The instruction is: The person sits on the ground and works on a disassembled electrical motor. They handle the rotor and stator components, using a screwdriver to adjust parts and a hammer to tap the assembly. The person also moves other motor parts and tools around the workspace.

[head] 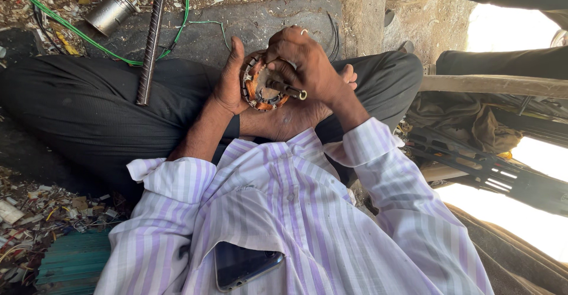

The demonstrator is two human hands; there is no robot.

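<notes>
I sit cross-legged on the ground and look down over my striped shirt. My left hand (229,82) grips the side of a round motor stator (258,91) with copper windings, thumb pointing up. My right hand (302,64) is closed around a small dark tool (289,89) with a ring at its end, its tip pressed into the stator's middle. The stator rests over my bare foot (290,120) and lap. Much of the stator is hidden by my fingers.
A ribbed steel bar (151,40) lies across my left knee. Green wire (71,28) and a metal can (110,14) lie on the ground beyond. Scrap bits (41,209) litter the left. A phone (242,265) sits in my shirt pocket. A black frame (479,168) lies at the right.
</notes>
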